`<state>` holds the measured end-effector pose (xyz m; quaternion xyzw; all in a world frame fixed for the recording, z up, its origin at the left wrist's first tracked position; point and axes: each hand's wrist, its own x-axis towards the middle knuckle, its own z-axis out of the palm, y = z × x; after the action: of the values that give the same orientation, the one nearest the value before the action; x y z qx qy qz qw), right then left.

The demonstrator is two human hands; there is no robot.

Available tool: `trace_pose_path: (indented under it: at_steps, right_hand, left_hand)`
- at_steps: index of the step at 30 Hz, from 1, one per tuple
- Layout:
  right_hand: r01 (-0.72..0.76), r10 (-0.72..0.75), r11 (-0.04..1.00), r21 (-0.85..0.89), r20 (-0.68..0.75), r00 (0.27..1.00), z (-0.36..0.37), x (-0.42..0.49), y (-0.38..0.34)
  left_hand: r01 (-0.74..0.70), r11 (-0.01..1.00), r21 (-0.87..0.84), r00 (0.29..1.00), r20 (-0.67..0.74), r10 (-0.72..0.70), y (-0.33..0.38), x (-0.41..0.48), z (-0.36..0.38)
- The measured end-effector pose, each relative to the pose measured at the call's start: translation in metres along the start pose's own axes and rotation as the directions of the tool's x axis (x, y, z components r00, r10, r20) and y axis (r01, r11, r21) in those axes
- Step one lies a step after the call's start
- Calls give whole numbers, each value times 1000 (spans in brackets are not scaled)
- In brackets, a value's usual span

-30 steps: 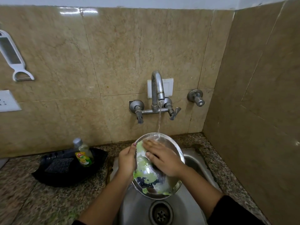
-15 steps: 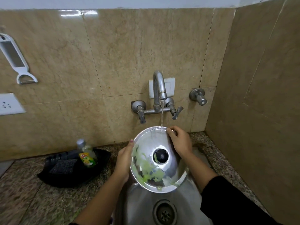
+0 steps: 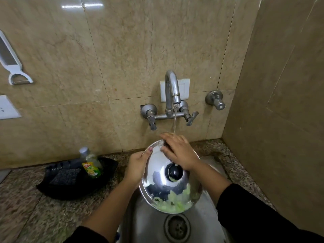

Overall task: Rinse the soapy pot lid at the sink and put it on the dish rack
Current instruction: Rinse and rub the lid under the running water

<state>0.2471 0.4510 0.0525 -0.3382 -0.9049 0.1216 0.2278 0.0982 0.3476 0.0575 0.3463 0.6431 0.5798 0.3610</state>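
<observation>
A round steel pot lid (image 3: 157, 179) with a black knob (image 3: 175, 173) is held tilted over the steel sink (image 3: 145, 223). Greenish soap foam clings to its lower edge. My left hand (image 3: 135, 166) grips the lid's left rim. My right hand (image 3: 178, 150) lies flat on the lid's upper part, fingers spread, under the running stream from the tap (image 3: 172, 90). No dish rack is in view.
A black tray (image 3: 57, 188) with a scrub pad and a dish soap bottle (image 3: 91, 163) sits on the granite counter at left. A white peeler (image 3: 10, 62) hangs on the tiled wall. A side wall stands close at right. The drain (image 3: 177, 228) lies below the lid.
The lid now faces me knob side up, foam slid to its lower edge. My right hand moved from the lid's top rim onto its upper surface under the water.
</observation>
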Motion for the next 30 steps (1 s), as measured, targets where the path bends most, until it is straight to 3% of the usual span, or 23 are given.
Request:
trace_pose_path:
  at_steps: [1,2,5,6,9,10,12,14,15,17,20,23,26,28,30]
  right_hand:
    - [45,-45,999,-10,34,998,-2,0,0]
    - [-4,4,1000,-19,33,999,-3,-1,5]
    - [-344,344,939,-1,-21,939,-2,-1,18]
    - [-310,310,951,3,-4,951,-2,2,13]
    - [77,-80,996,55,58,995,-5,13,-11]
    - [112,-115,991,73,50,992,-8,14,-13]
    - [-97,104,985,143,-46,993,-9,10,-4]
    - [-451,491,861,236,-147,859,-8,-2,9]
    - [-551,605,783,289,-149,782,-6,-7,14]
    - [-581,662,728,364,-154,733,-2,-12,20]
    - [-552,621,761,340,-137,772,-12,-10,18]
    - [-460,467,871,174,-2,884,-23,4,6]
    - [-297,298,949,104,0,954,-28,14,-13]
    - [-285,291,951,119,-36,956,-26,10,-8]
    - [-444,462,876,188,-61,885,-21,0,7]
  left_hand:
    - [-7,1000,14,1000,15,7,2,-1,-1]
    - [-13,1000,16,1000,16,13,1,0,-2]
    - [-16,1000,-25,1000,-22,15,-2,1,-5]
    - [-20,1000,-16,1000,-14,20,-2,1,-4]
    - [-66,997,45,996,60,63,4,-1,1]
    - [-73,996,45,996,55,71,5,-2,2]
    - [-57,998,-1,998,-17,57,4,-6,0]
    - [-4,992,-127,994,-113,-10,0,-11,-3]
    - [16,981,-195,989,-141,-45,-2,-13,-3]
    - [51,970,-237,987,-135,-84,-3,-14,-5]
    - [59,996,-69,998,-3,-59,0,-9,-9]
    - [49,997,67,995,83,-55,6,1,-9]
    - [62,997,47,993,97,-66,12,4,-7]
    - [56,998,-42,997,50,-54,11,1,-9]
    - [53,992,-112,998,-16,-55,5,-5,-9]
